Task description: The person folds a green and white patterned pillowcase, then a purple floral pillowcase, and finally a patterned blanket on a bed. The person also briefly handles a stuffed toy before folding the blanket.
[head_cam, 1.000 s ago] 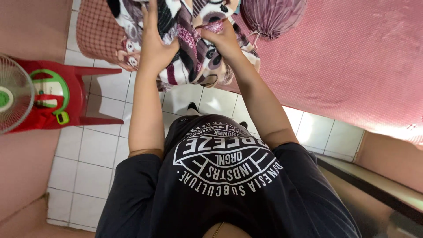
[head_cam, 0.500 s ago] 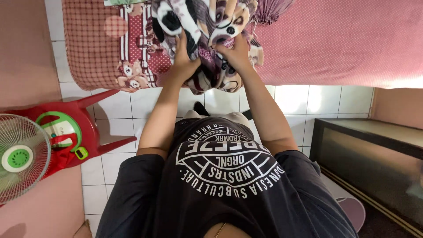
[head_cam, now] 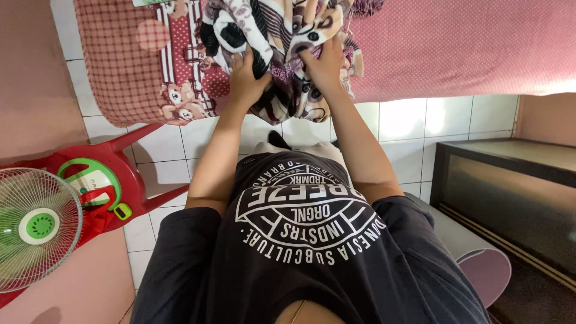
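Observation:
A crumpled patterned blanket [head_cam: 282,36] in white, black, purple and pink lies at the edge of a bed. My left hand [head_cam: 247,75] grips a dark fold of it on the left. My right hand [head_cam: 324,63] clutches the fabric on the right, fingers sunk into the cloth. Both arms reach forward from my dark printed shirt [head_cam: 300,240]. The blanket's lower end hangs over the bed edge toward the floor.
A pink dotted bedsheet [head_cam: 456,42] covers the bed on the right. A checked pink pillow [head_cam: 132,66] lies left of the blanket. A green and white fan [head_cam: 36,225] stands by a red plastic stool [head_cam: 135,180] at left. A dark cabinet [head_cam: 510,192] and a rolled mat [head_cam: 474,252] are at right.
The view has swung right and pulled back: the fan and stool slid further into view. Both hands stayed gripped on the blanket, bunching it closer together.

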